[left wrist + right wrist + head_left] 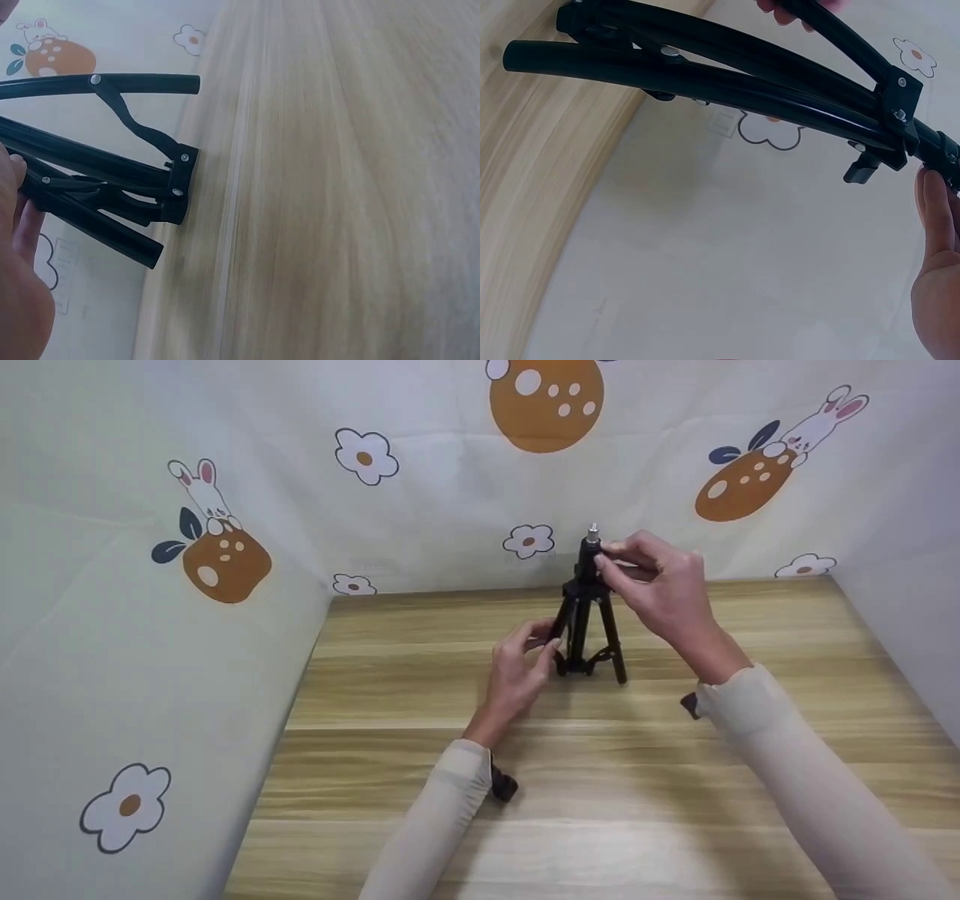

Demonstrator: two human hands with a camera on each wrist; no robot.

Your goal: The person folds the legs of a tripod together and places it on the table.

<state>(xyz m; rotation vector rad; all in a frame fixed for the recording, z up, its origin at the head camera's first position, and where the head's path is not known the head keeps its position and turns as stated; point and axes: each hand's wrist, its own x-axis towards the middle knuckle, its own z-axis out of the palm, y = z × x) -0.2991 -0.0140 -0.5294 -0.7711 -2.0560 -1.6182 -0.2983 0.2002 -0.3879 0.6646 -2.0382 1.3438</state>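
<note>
A small black tripod [579, 630] stands upright near the back of the table, its legs partly spread and a silver screw [593, 534] on top. My left hand [516, 675] pinches its left leg between thumb and fingers. Higher up, my right hand [671, 592] grips the column just under the screw. In the left wrist view, hinged braces [139, 124] join the legs to a central bracket [180, 184]. The right wrist view shows a small black knob [862, 169] below the leg joint, with my right fingers [936, 210] against the column.
The wood-grain table [375, 787] meets a pale cloth backdrop [435, 510] close behind the tripod. Cloth walls [97, 660] rise at both sides, printed with flowers, rabbits and oranges. Black wrist devices [504, 786] show at both sleeve cuffs.
</note>
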